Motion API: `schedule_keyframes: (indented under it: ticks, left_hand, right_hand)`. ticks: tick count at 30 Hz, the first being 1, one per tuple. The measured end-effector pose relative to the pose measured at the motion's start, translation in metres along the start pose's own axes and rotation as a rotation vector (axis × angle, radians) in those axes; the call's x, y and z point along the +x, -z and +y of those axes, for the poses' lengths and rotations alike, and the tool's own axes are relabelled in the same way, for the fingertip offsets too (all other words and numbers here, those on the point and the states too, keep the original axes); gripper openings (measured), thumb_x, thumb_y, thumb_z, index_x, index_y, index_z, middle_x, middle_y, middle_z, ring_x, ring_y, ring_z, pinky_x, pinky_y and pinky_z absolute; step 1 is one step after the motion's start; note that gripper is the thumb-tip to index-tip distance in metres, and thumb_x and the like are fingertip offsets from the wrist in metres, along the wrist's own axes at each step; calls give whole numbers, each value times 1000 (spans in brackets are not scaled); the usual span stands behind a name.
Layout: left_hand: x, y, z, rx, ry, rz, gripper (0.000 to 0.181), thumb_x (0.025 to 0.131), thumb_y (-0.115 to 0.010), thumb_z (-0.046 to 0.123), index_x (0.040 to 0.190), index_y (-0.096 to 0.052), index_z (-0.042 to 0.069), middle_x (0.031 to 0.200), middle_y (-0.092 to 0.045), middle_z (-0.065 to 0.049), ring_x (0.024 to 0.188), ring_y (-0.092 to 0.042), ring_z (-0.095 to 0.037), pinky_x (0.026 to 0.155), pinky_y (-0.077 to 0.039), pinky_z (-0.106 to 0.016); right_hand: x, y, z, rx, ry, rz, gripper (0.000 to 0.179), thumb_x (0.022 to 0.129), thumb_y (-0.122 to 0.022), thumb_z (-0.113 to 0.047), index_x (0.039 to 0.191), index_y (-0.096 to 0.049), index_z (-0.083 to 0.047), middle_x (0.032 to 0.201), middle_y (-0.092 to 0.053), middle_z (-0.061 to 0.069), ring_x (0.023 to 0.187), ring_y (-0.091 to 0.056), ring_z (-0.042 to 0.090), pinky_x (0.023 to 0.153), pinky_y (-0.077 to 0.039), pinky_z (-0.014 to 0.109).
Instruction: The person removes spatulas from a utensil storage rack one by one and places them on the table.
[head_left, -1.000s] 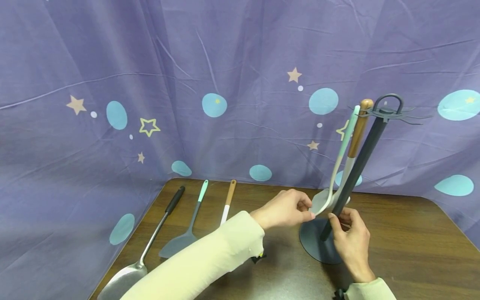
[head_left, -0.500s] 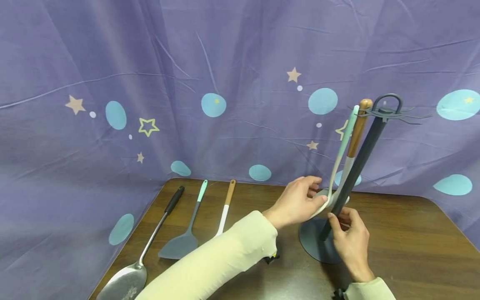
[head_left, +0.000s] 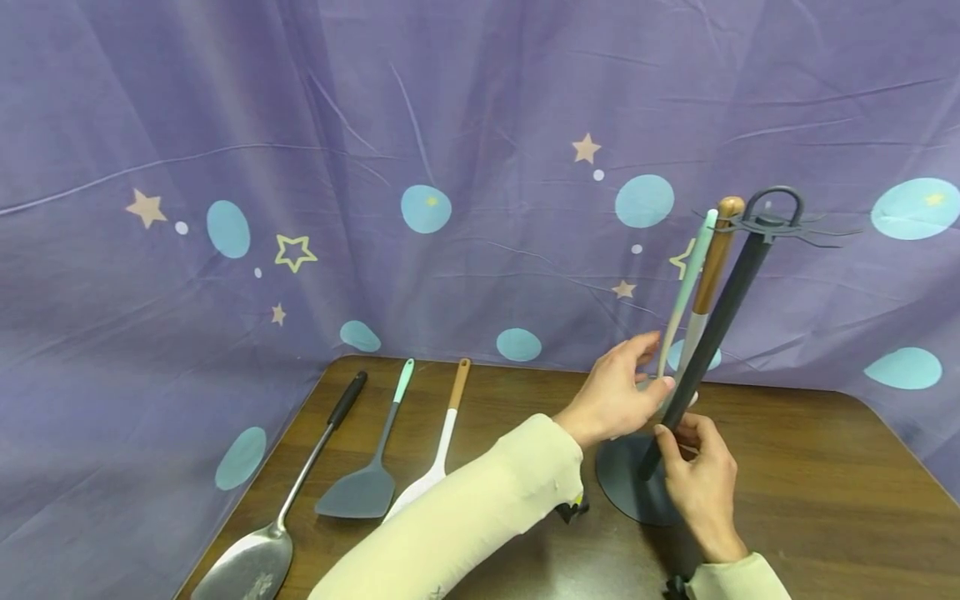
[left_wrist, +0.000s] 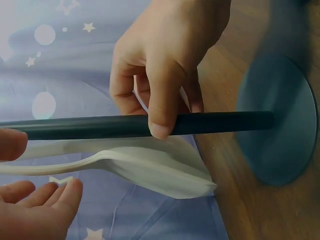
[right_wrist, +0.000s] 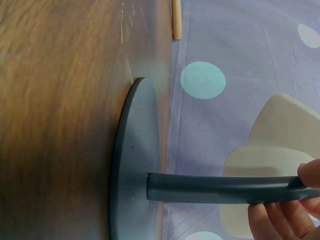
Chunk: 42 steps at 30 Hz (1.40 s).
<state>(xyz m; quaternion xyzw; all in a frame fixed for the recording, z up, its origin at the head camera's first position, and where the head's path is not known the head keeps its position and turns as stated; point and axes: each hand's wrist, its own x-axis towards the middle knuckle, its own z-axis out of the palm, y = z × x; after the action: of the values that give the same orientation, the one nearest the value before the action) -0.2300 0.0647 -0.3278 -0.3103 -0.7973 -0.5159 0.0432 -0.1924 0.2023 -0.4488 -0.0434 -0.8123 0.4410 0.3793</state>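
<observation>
A dark utensil stand (head_left: 716,333) with a round base rises on the table. My right hand (head_left: 702,479) grips its post low down, thumb in front and fingers behind. On the stand's hooks hang a pale utensil with a mint handle (head_left: 692,271) and a white one with a wooden handle (head_left: 715,271). Around the neck of the mint-handled utensil is my left hand (head_left: 618,392); in the left wrist view its thumb and fingers lie on either side with a visible gap. Below that hand, the utensil's broad pale head (left_wrist: 160,175) hangs beside the post.
To the left on the wooden table (head_left: 810,467) lie a steel wok turner (head_left: 251,558), a grey turner (head_left: 360,493) with a mint handle, and a white turner (head_left: 444,442) with a wooden handle, partly behind my left sleeve. A purple curtain (head_left: 480,275) hangs behind.
My left hand has moved right and up, from the mint-handled utensil's head to its neck, its fingers coming off the head. The right hand keeps its grip on the post.
</observation>
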Motion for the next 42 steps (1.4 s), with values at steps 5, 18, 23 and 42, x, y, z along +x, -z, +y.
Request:
schedule_keyframes:
  ticks: [5, 18, 23, 42]
  left_hand:
    - [7, -7, -1, -111, -6, 7, 50, 93, -59, 7, 140, -43, 7, 131, -55, -6, 119, -51, -7, 95, -43, -16]
    - [7, -9, -2, -246, -56, 115, 28, 93, -58, 0, 121, -58, 0, 101, -68, -13, 88, -64, -7, 80, -49, -13]
    - [3, -6, -1, -224, -58, 163, 19, 92, -60, 1, 110, -64, -1, 94, -69, -13, 82, -66, -11, 74, -51, -13]
    - [-13, -1, 5, -263, -72, 132, 20, 87, -65, -2, 106, -68, -3, 87, -71, -11, 67, -57, 5, 65, -53, -15]
  right_hand:
    - [0, 1, 0, -1, 0, 2, 20, 83, -73, -4, 99, -62, -1, 85, -68, 9, 76, -54, -11, 68, -47, 5]
    - [1, -1, -1, 17, 0, 14, 20, 81, -73, -1, 98, -62, 0, 83, -68, 10, 74, -54, -12, 68, -46, 4]
    - [0, -1, -1, 9, -8, 14, 19, 82, -73, -2, 98, -63, -1, 84, -68, 10, 74, -53, -12, 68, -47, 5]
    - [-2, 0, -2, -1, 14, 10, 20, 81, -70, 3, 99, -62, 1, 85, -68, 12, 75, -52, -13, 67, -46, 5]
